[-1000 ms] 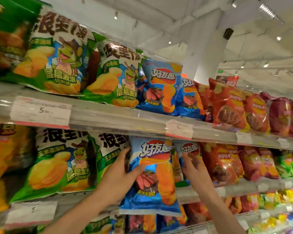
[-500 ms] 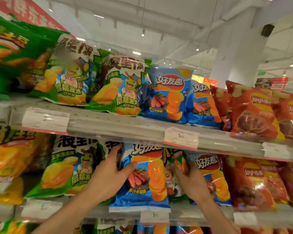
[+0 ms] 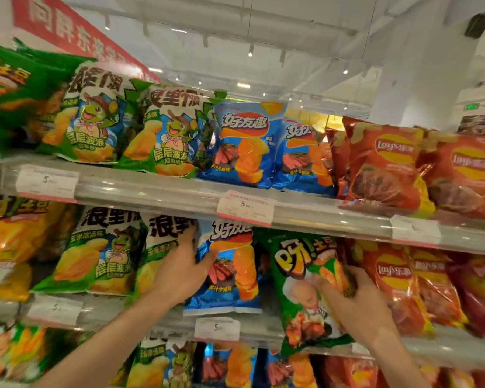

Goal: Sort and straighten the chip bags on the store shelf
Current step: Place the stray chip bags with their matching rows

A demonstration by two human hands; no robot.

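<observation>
On the middle shelf (image 3: 157,320) stands a blue chip bag (image 3: 235,273). My left hand (image 3: 179,270) holds its left edge, thumb on its front, fingers behind it against a green-and-white bag (image 3: 160,247). To its right a green chip bag (image 3: 303,287) with yellow lettering leans out over the shelf edge. My right hand (image 3: 356,301) grips this green bag at its right side, thumb across its front. Red Lay's bags (image 3: 398,284) stand just right of that hand.
The upper shelf (image 3: 151,191) carries green bags (image 3: 93,121), blue bags (image 3: 247,144) and red Lay's bags (image 3: 387,163). Yellow bags (image 3: 9,247) sit at the far left. More bags fill the shelf below (image 3: 230,365). Price tags (image 3: 245,207) line the rails.
My right hand has pulled a green bag out from between the blue bag and the red bags, forward and to the right. My left hand stays on the blue bag's left edge.
</observation>
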